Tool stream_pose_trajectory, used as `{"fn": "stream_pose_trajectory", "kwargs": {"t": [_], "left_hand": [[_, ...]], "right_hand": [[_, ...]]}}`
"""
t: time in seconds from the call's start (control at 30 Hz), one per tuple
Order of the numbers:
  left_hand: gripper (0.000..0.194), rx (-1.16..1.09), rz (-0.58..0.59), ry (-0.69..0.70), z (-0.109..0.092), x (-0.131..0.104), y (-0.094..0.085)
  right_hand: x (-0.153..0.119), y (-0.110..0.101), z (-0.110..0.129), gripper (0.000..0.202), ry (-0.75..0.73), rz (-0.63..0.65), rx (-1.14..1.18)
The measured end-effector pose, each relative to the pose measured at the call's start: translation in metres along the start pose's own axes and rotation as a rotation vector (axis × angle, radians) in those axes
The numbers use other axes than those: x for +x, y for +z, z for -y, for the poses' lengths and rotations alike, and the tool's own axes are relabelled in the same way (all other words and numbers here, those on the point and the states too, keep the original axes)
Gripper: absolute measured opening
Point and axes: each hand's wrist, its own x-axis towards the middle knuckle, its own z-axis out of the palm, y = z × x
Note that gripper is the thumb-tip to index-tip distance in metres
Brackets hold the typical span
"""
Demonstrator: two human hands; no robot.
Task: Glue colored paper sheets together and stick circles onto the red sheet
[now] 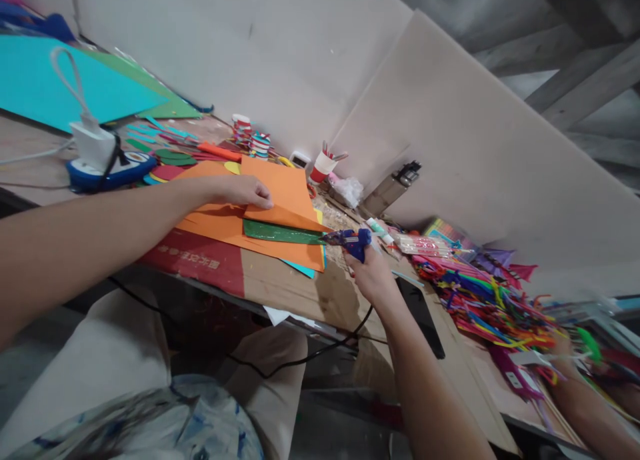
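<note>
Blue oval power strip (113,170): bears a white plug-in charger (95,145); sits near the left forearm, on the cluttered tabletop.
Left hand (245,191): rests on the upper orange paper sheet (280,180), fingers curled together near its left side; pinched or merely pressing, cannot tell.
Upper orange paper sheet: lies over a larger lower orange paper sheet (220,225), near edge slightly raised; could sag onto wet glue and stick askew, through a slackening of the left fingers.
Glossy dark green strip (280,232): lies on the lower orange paper sheet, just in front of the raised edge; could pucker or shift, through a drag of the nozzle.
Thin black cord (300,362): loops down past the table edge and across the lap; could snag on a knee and jerk the nozzle sideways.
Blue hot glue gun (357,242): points left, nozzle at the right end of the green strip; could drip on the orange or burn a fingertip, through a squeeze too hard or a reach too near.
Right hand (373,273): clamped around the glue gun's handle.
Flat black phone (420,313): lies beside the right forearm; could get nudged by a swinging elbow.
</note>
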Motion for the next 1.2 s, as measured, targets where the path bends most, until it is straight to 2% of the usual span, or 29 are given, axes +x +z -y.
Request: {"fn": "stream_pose_trajectory", "kwargs": {"t": [0.2,0.33,0.67,0.9,1.03,1.13,1.2], "left_hand": [[0.034,0.016,0.011,0.013,0.006,0.003,0.0],[0.035,0.012,0.007,0.003,0.004,0.002,0.001],[0.034,0.014,-0.009,0.005,0.0,0.0,0.001],[0.031,-0.018,-0.003,0.007,-0.005,-0.003,0.001],[0.032,-0.011,-0.002,0.017,-0.004,-0.002,0.0],[0.036,-0.001,0.011,0.046,-0.004,-0.004,-0.001],[0.042,-0.045,0.052,0.048,-0.006,-0.006,-0.002]], "right_hand": [[0.001,-0.001,-0.007,0.036,0.058,0.023,-0.129],[0.005,-0.001,0.001,0.035,0.059,0.014,-0.17],[-0.009,0.013,0.062,0.024,-0.072,0.08,-0.174],[-0.012,0.029,0.095,0.028,-0.182,0.144,-0.127],[-0.015,0.024,0.087,0.024,-0.187,0.164,-0.074],[-0.016,0.015,0.065,0.024,-0.141,0.13,0.024],[-0.016,0.008,0.044,0.026,-0.052,0.147,0.142]]}}
